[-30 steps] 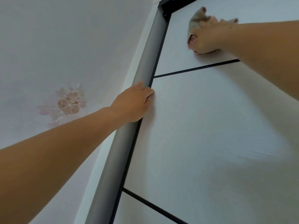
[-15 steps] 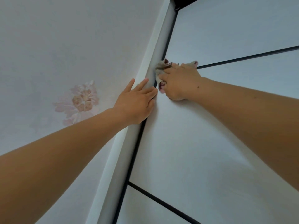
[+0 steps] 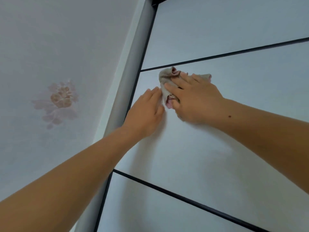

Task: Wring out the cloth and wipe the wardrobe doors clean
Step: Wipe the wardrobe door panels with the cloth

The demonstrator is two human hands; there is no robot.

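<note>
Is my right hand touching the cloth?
Touching. Head view shows the right hand spread over the cloth, pressing it against the wardrobe door.

Beige-and-pink cloth [image 3: 164, 81], pale grey-white wardrobe door [image 3: 209, 156] with black strips, faded pink flower wallpaper [image 3: 58, 101].
</note>
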